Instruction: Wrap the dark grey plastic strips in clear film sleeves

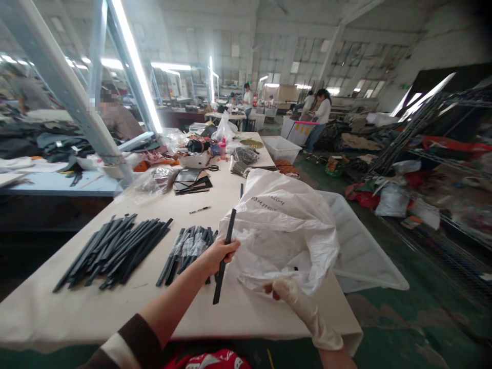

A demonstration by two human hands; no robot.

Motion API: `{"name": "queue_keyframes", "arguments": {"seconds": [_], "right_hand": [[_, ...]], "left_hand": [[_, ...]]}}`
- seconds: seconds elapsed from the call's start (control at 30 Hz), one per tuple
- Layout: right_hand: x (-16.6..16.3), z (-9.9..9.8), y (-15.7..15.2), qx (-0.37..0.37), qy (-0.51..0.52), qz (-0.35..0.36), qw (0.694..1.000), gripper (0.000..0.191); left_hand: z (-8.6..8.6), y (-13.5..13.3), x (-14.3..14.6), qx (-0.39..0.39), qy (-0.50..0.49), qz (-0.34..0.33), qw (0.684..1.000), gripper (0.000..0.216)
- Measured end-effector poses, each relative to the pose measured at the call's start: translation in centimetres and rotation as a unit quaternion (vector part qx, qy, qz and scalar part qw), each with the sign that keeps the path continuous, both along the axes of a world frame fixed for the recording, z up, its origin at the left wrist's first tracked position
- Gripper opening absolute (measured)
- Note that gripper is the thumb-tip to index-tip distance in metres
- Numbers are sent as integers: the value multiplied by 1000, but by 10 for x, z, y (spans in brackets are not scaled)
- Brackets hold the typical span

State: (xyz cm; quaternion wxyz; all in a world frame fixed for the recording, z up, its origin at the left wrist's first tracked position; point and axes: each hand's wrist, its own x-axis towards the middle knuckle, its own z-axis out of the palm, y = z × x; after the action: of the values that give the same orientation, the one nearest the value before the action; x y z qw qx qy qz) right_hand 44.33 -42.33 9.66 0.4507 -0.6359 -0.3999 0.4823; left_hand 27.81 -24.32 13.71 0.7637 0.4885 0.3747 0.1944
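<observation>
a long pale desk (115,307) in a large workshop is shown from a head-worn camera looking down. the left hand (220,254), bare, with a brown and cream sleeve (126,343) behind it, is closed around a thin black strip (229,229). the grip is shut tight near the strip's middle. the strip is held almost upright above the desk, its top leaning a little to the right, in front of the left edge of a crumpled white plastic bag (280,225). the right hand (289,293), covered by a pale glove, is closed on the bag's lower edge, which is pinched between thumb and fingers. the bag is set on the right side of the desk. just left of the left hand a small bundle of black strips (188,246) is laid, and further left a larger pile of black strips (115,251) is spread out. a pen (200,209) and a stack of flat black sheets (191,183) are placed further back. a white tray (357,246) is seen beside the bag, past the desk's right edge. other people (322,114) are seen at work far behind.
</observation>
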Motion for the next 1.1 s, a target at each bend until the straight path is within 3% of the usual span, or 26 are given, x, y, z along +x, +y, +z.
{"name": "queue_keyframes", "arguments": {"seconds": [0.1,0.2,0.3,0.43,0.57,0.8,1.1], "right_hand": [[6,12,20,66,-26,-118,990,61],[-16,14,51,119,37,-4,992,57],[-47,6,74,99,174,10,980,53],[-63,3,80,105,330,-44,937,41],[-56,14,77,74,391,-118,910,34],[-89,30,88,25,401,-3,916,34],[-128,27,92,4,464,66,883,40]], "left_hand": [[14,-13,2,69,52,-70,994,32],[20,-26,8,186,125,-167,960,22],[21,-29,5,257,170,-207,929,14],[27,-17,-12,265,186,-161,932,20],[36,-3,-32,216,117,-105,964,31],[38,6,-48,183,85,-93,975,37],[46,18,-69,289,105,-139,941,32]]}}
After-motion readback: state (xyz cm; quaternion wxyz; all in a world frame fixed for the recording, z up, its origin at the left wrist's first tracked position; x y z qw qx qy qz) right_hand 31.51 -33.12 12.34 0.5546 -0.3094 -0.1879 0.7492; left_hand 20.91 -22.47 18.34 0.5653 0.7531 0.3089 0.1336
